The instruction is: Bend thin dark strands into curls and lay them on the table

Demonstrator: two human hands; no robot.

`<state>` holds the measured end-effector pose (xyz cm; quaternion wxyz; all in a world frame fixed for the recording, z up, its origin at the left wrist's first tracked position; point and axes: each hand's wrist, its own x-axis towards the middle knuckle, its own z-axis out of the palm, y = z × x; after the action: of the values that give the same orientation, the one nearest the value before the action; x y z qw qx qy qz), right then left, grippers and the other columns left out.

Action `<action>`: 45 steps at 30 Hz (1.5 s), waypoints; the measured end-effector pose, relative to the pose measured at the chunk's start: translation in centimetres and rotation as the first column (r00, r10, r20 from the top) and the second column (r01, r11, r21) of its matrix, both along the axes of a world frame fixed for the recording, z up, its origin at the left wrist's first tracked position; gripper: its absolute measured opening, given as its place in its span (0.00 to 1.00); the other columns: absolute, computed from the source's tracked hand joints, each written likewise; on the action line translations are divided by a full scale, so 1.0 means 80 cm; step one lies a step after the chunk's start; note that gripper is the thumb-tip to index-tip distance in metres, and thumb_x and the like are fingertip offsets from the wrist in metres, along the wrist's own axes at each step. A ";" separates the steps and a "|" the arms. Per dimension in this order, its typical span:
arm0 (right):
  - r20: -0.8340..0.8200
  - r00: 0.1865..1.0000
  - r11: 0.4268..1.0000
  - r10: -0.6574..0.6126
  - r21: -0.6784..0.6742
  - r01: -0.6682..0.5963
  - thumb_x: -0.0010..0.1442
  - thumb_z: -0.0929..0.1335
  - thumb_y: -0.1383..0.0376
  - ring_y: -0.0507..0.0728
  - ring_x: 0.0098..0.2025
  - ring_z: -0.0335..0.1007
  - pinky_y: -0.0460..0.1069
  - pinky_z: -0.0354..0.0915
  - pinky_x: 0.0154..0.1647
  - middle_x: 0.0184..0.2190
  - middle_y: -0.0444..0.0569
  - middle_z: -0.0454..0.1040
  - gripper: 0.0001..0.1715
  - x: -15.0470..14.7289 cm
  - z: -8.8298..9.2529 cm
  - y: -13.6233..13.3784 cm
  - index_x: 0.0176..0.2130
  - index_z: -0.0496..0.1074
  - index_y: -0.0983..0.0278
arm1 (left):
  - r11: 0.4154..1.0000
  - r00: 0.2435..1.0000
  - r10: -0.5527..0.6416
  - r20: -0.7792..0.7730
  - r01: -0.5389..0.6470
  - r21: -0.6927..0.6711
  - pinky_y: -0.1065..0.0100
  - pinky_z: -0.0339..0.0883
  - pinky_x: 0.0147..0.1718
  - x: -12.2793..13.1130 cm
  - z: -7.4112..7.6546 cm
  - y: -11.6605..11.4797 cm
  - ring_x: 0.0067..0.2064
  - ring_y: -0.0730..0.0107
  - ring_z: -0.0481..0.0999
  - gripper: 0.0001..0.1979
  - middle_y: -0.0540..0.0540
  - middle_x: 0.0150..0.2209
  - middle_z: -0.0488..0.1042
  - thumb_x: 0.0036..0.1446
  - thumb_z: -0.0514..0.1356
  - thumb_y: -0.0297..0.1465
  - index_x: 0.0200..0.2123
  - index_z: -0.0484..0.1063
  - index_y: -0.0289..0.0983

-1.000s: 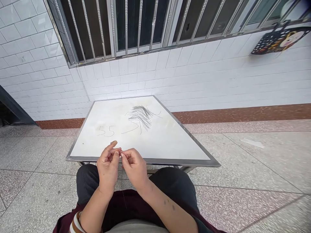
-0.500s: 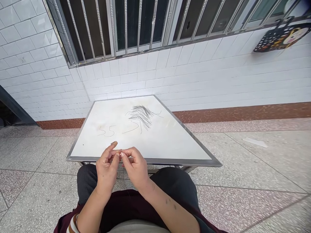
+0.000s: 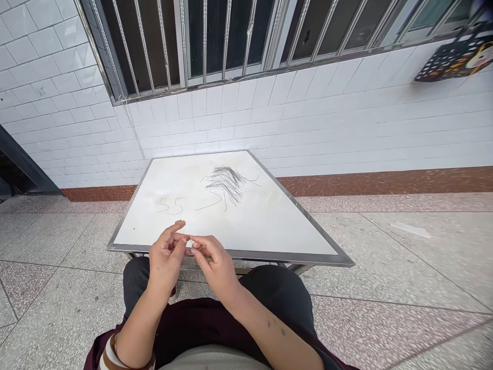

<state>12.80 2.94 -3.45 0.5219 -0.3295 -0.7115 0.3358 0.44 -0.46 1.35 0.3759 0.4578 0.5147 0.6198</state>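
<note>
My left hand (image 3: 166,263) and my right hand (image 3: 219,267) meet over the table's near edge, thumbs and forefingers pinched, the fingertips almost touching. Between them runs a thin dark strand of wire or thread (image 3: 197,268); one end hangs below my right fingers. Which of the two it is, I cannot tell. Farther back on the white tabletop (image 3: 269,226) lies a loose pile of similar dark strands (image 3: 227,180). Left of that pile are two strands bent into curved, S-like shapes (image 3: 172,206), and longer single strands lie around it.
The metal-rimmed table stands near a white tiled wall (image 3: 215,122) with a barred window (image 3: 215,38) above. A patterned bag (image 3: 449,60) hangs at upper right. A pale flat strip (image 3: 411,229) lies on the floor to the right. My knees are under the near edge.
My fingertips have drawn slightly apart, and a short bit of the strand shows between them. My right fingers have opened a little around it. The view has shifted slightly.
</note>
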 end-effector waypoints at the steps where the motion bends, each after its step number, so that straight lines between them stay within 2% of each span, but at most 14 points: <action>1: -0.007 1.000 1.000 0.005 -0.009 -0.005 0.62 0.64 0.67 0.54 0.36 0.74 0.49 0.73 0.34 0.37 0.48 0.72 0.14 0.000 -0.001 -0.001 0.47 0.70 0.58 | 1.000 1.000 0.012 0.010 -0.012 -0.002 0.69 0.71 0.32 -0.001 0.001 0.000 0.30 0.71 0.74 0.20 0.46 0.34 0.77 0.55 0.63 0.35 0.51 0.72 0.37; 3: -0.033 0.999 0.999 -0.003 -0.047 0.001 0.60 0.66 0.67 0.55 0.36 0.75 0.50 0.73 0.36 0.37 0.47 0.74 0.13 0.000 -0.001 -0.004 0.45 0.71 0.58 | 1.000 0.999 0.029 0.021 -0.029 0.000 0.70 0.70 0.32 -0.001 0.003 0.000 0.30 0.72 0.73 0.20 0.47 0.33 0.77 0.54 0.64 0.34 0.51 0.72 0.37; 8: -0.093 0.995 0.986 0.046 -0.155 -0.060 0.58 0.67 0.64 0.55 0.36 0.75 0.51 0.73 0.38 0.34 0.47 0.76 0.07 -0.002 -0.001 -0.007 0.39 0.70 0.60 | 0.999 0.998 -0.032 0.045 0.034 -0.024 0.71 0.67 0.31 -0.001 0.002 0.001 0.29 0.72 0.72 0.21 0.50 0.29 0.75 0.52 0.65 0.33 0.50 0.73 0.37; 15: -0.058 0.989 0.961 0.133 -0.237 -0.143 0.58 0.67 0.62 0.53 0.32 0.73 0.48 0.71 0.34 0.32 0.46 0.74 0.06 -0.001 -0.007 -0.005 0.37 0.69 0.61 | 0.999 0.999 0.036 0.002 -0.036 -0.024 0.72 0.64 0.29 -0.008 0.000 0.006 0.29 0.73 0.71 0.20 0.52 0.26 0.73 0.51 0.65 0.32 0.49 0.74 0.38; 23: -0.090 0.985 0.947 0.145 -0.276 -0.165 0.59 0.68 0.57 0.53 0.27 0.67 0.48 0.68 0.29 0.27 0.44 0.70 0.09 0.001 -0.017 -0.004 0.35 0.71 0.61 | 1.000 0.999 0.003 -0.043 -0.005 -0.031 0.72 0.65 0.26 -0.017 -0.001 0.018 0.25 0.74 0.72 0.21 0.52 0.23 0.72 0.49 0.65 0.29 0.48 0.73 0.35; 27: -0.170 0.965 0.895 0.201 -0.368 -0.251 0.58 0.69 0.55 0.52 0.26 0.66 0.49 0.68 0.31 0.23 0.42 0.69 0.11 0.001 -0.013 -0.001 0.34 0.72 0.61 | 0.997 0.997 -0.038 -0.072 0.033 -0.066 0.72 0.65 0.26 -0.021 0.001 0.025 0.25 0.73 0.72 0.21 0.52 0.23 0.72 0.49 0.65 0.30 0.49 0.73 0.35; 29: -0.245 0.949 0.864 0.198 -0.414 -0.287 0.58 0.69 0.55 0.51 0.26 0.66 0.48 0.68 0.31 0.22 0.41 0.68 0.12 0.000 -0.009 0.002 0.33 0.71 0.61 | 0.995 0.998 -0.059 -0.034 0.056 -0.079 0.71 0.67 0.27 -0.022 0.004 0.028 0.26 0.72 0.74 0.25 0.51 0.25 0.74 0.48 0.66 0.32 0.52 0.71 0.35; 32: -0.342 0.930 0.826 0.138 -0.479 -0.299 0.57 0.70 0.55 0.50 0.25 0.65 0.47 0.67 0.30 0.23 0.40 0.67 0.12 0.000 -0.001 0.005 0.33 0.70 0.61 | 0.990 0.994 -0.088 0.070 0.095 -0.103 0.68 0.70 0.30 -0.027 0.004 0.029 0.31 0.67 0.77 0.33 0.46 0.32 0.78 0.49 0.67 0.38 0.57 0.66 0.35; 35: -0.400 0.912 0.796 0.095 -0.520 -0.311 0.55 0.71 0.56 0.49 0.25 0.64 0.46 0.66 0.29 0.23 0.40 0.67 0.12 0.001 0.005 0.009 0.33 0.70 0.61 | 0.988 0.971 -0.109 0.211 0.129 -0.087 0.67 0.69 0.33 -0.032 -0.007 0.028 0.34 0.67 0.78 0.29 0.41 0.37 0.79 0.54 0.64 0.41 0.56 0.67 0.35; 37: -0.416 0.905 0.789 0.086 -0.526 -0.317 0.54 0.72 0.57 0.49 0.25 0.64 0.46 0.65 0.29 0.23 0.40 0.67 0.12 0.001 0.006 0.010 0.32 0.70 0.62 | 0.990 0.952 -0.107 0.287 0.129 -0.059 0.69 0.68 0.34 -0.032 -0.019 0.027 0.34 0.69 0.77 0.27 0.42 0.37 0.79 0.52 0.66 0.38 0.53 0.69 0.35; 40: -0.402 0.911 0.786 0.094 -0.531 -0.316 0.54 0.72 0.57 0.49 0.25 0.64 0.45 0.65 0.29 0.23 0.40 0.67 0.12 -0.002 0.004 0.011 0.32 0.70 0.62 | 0.988 0.939 -0.119 0.323 0.143 -0.053 0.70 0.67 0.36 -0.023 -0.035 0.026 0.35 0.71 0.76 0.27 0.46 0.34 0.79 0.46 0.70 0.32 0.50 0.71 0.36; 45: -0.416 0.899 0.787 0.139 -0.504 -0.355 0.55 0.72 0.58 0.48 0.25 0.63 0.45 0.65 0.29 0.23 0.39 0.67 0.11 -0.006 -0.003 0.008 0.32 0.70 0.62 | 0.995 0.930 -0.082 0.359 0.099 -0.030 0.69 0.66 0.37 -0.007 -0.040 0.026 0.31 0.73 0.74 0.24 0.52 0.28 0.76 0.44 0.71 0.29 0.47 0.73 0.35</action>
<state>12.34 3.58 -3.69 0.4704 -0.3056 -0.5092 0.6527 -0.09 1.58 -1.85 0.5023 0.3517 0.4306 0.6623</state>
